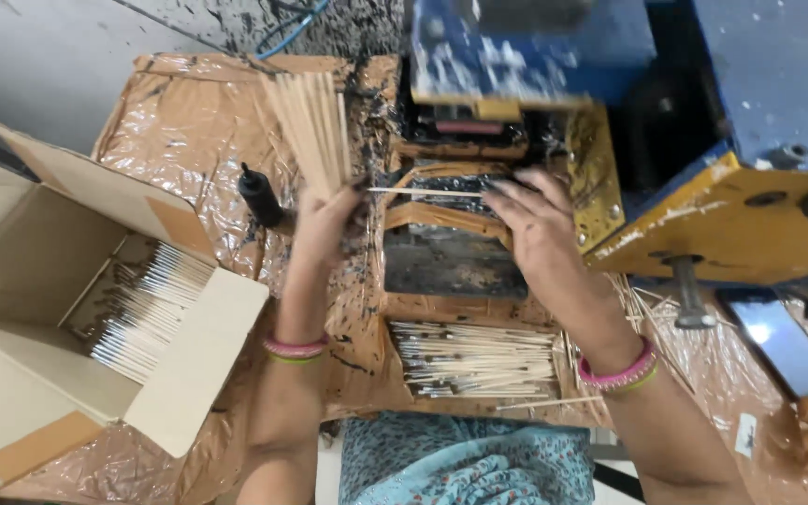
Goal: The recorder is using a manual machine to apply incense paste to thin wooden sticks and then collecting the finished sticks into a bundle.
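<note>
The left hand (327,224) grips a fanned bundle of thin pale wooden sticks (312,122), fingers closed around the lower ends so the sticks rise up and away from the palm. From the same hand a single thin wooden stick (423,192) runs sideways to the right hand (537,224), whose fingertips pinch its far end; the stick lies level across the dark ink-stained metal bed (451,252) of a blue and yellow press machine (610,122). The right palm faces down, fingers bent over the machine's front edge. Both wrists wear pink and green bangles (296,349).

Below the metal bed, near the person's lap, a flat stack of finished sticks with dark tips (479,360) lies on the crinkled brown plastic sheet (189,122) that covers the work surface; the sheet is spattered with black ink. A few loose sticks lie just beside the stack, to its right. A small black plastic bottle (262,196) stands just left of the left hand. Further left, an open brown cardboard box (67,309) holds rows of sticks with white ends (147,309), laid side by side at a slant. A patterned teal cloth (460,463) shows at the lower edge
</note>
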